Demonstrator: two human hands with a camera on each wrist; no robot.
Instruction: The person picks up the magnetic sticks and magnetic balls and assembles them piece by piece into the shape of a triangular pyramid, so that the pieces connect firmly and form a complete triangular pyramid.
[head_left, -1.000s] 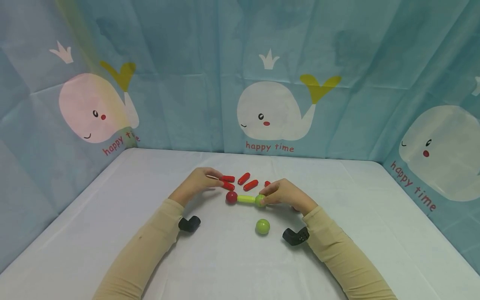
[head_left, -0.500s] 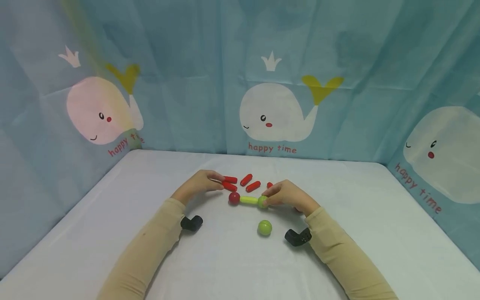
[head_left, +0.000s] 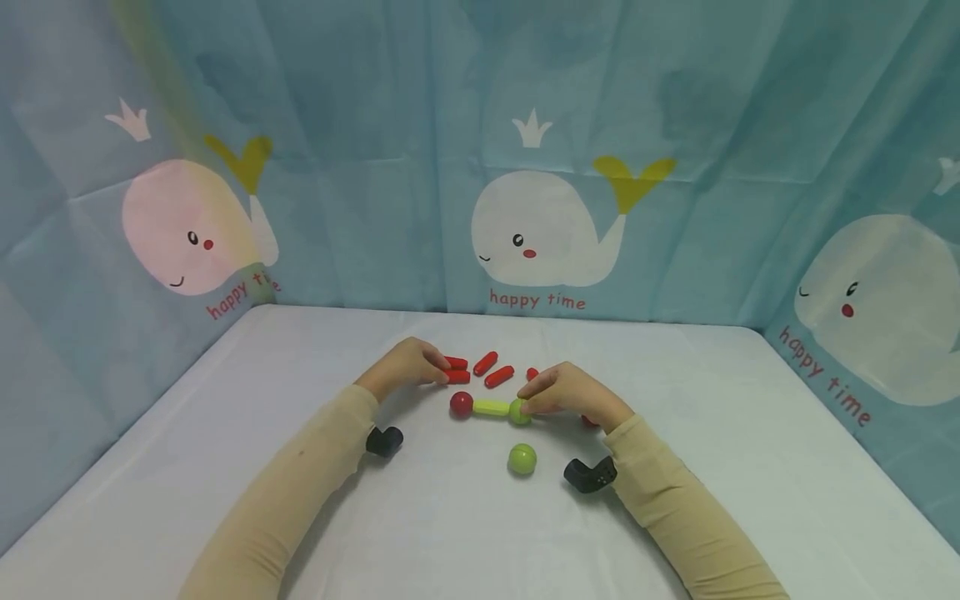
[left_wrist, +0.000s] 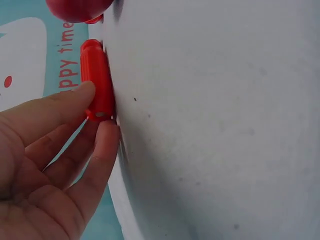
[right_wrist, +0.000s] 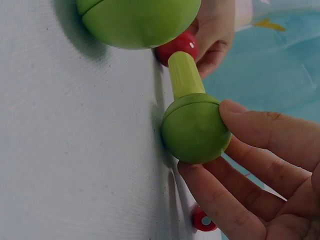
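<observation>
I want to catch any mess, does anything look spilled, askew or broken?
Nothing looks spilled or broken. The red sticks lie at different angles and a loose green ball sits apart from the yellow stick, which seems ordinary.

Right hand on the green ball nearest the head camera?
No, the right hand holds the green ball at the end of the yellow rod; the nearest ball sits untouched.

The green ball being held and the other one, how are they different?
The held ball is pinched by the right hand; the loose ball lies untouched on the table. The held ball touches a yellow stick; the loose ball sits apart from it. Both are round and green.
</observation>
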